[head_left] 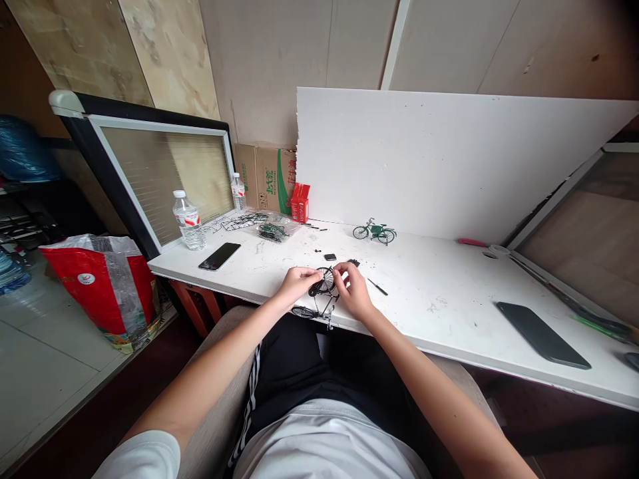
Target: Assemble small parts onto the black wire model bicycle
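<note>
Black and thin-framed, a model bicycle (314, 291) lies at the near edge of the white table (439, 286), between the person's two hands, with one spoked wheel (327, 282) toward the far side and the other wheel (302, 312) near, at the table's edge. The left hand (299, 283) comes in from the left, thumb and fingertips brought together in a pinch on the bicycle at the far wheel. The right hand (352, 287) is bent over that wheel's right side, its fingers curled; whether they grip anything between them I cannot tell.

Just beyond the hands sit a small black block (330, 257) and some dark pieces (354, 263); a slim dark tool (378, 287) lies to the right of the right hand. Farther back, a green model bicycle (375, 231) stands upright before a white panel (429, 159). On the left are a clear bag (275, 229) of green and dark parts, a black phone (219, 256) and a water bottle (190, 226). A dark flat slab (543, 334) lies on the right.
</note>
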Tool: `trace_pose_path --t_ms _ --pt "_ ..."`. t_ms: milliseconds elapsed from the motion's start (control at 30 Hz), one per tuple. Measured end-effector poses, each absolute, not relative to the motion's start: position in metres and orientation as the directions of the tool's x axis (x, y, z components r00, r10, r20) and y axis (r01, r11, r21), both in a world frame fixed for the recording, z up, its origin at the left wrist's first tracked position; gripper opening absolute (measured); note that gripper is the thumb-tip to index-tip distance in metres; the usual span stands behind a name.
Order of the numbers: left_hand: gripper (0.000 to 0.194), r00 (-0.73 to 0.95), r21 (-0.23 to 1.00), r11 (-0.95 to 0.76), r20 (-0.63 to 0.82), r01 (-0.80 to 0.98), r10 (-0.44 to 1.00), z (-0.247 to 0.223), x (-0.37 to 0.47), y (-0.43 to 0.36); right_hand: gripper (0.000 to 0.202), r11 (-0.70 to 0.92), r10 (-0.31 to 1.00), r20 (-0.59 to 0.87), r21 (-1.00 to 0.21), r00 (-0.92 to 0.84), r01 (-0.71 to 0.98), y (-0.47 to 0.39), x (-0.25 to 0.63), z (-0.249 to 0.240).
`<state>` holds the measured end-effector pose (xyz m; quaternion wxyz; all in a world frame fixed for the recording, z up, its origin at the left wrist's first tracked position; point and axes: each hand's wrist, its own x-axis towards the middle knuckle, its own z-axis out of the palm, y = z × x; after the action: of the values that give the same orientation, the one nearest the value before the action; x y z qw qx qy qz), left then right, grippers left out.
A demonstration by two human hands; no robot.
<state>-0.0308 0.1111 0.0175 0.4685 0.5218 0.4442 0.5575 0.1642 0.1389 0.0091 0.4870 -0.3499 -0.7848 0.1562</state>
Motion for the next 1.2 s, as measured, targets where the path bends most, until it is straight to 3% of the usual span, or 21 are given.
trace_pose_path --t_ms 467,833,1200 --pt "0.044 0.020 0.986 -0.154 0.156 -0.058 0.988 0.0179 -0.0316 0.1101 0.026 0.677 0.733 0.623 -0.631 -0.271 0.379 0.1380 0.1640 0.0104" --pt "0.038 -0.025 0.984 -0.181 0.181 -0.001 0.983 0.0166 -0.0294 0.1104 0.033 0.674 0.735 0.609 -0.706 -0.300 0.217 0.1370 0.1642 0.0087" --pt "0.034 -0.029 0.979 -0.198 0.200 0.051 0.979 0.0198 -0.0282 0.1095 0.029 0.691 0.721 0.645 -0.695 -0.252 0.199 0.1352 0.1634 0.0084"
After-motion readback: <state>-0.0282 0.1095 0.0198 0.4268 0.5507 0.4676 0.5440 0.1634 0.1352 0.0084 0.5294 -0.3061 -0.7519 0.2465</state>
